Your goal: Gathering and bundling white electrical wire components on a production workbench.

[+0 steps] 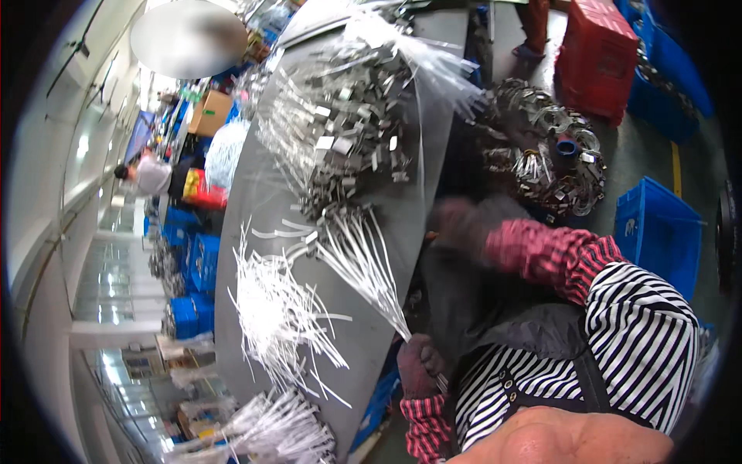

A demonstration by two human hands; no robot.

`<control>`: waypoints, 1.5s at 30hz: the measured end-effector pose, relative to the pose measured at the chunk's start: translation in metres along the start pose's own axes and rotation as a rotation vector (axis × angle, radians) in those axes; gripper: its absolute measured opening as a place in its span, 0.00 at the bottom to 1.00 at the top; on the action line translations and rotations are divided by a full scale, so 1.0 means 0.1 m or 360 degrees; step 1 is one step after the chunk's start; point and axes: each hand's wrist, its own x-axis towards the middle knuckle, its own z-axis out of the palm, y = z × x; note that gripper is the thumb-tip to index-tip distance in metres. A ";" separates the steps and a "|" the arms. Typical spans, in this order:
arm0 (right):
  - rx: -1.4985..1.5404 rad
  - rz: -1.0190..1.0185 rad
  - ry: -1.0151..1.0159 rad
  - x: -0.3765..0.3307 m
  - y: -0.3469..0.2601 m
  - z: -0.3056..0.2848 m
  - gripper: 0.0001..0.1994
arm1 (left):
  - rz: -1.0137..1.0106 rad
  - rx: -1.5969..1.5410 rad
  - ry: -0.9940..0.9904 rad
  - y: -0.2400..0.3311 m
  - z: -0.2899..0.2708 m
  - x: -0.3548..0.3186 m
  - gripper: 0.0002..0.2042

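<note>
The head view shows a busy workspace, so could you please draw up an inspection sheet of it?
Surface: grey table, partly covered.
Job's things: bundle of white strips, fanned out over the table, gathered at the near end.
Clutter: loose white strips strewn beside the bundle; heap of dark and silvery pieces farther up.
Grippers: gloved left hand closed around the bundle's gathered end; gloved right hand blurred, grip unclear.
Cables: cannot tell whether any strips are cables.
Surroundings: red crate and blue crate on the right; another person at far left.
</note>
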 end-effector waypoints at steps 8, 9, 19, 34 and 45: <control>0.1838 -0.1016 -0.0823 -0.69 -1.52 1.34 0.11 | -0.0095 -0.0159 0.0065 -0.07 0.05 0.00 0.06; 0.1786 -0.0998 -0.0767 -0.55 -1.52 1.36 0.12 | -0.0071 -0.0203 0.0010 -0.09 0.06 -0.01 0.05; 0.2513 0.0246 -0.1454 -0.15 -0.70 -0.27 0.11 | 0.0489 -0.0430 -0.0176 -0.27 0.07 -0.09 0.26; 0.1232 -0.0636 -0.1487 0.31 -2.33 -0.30 0.14 | 0.0884 -0.0029 0.0124 -0.31 0.06 -0.20 0.18; 0.2305 0.0628 -0.1679 -0.39 -1.11 -0.20 0.12 | 0.0258 -0.0414 0.0096 -0.05 0.03 -0.09 0.14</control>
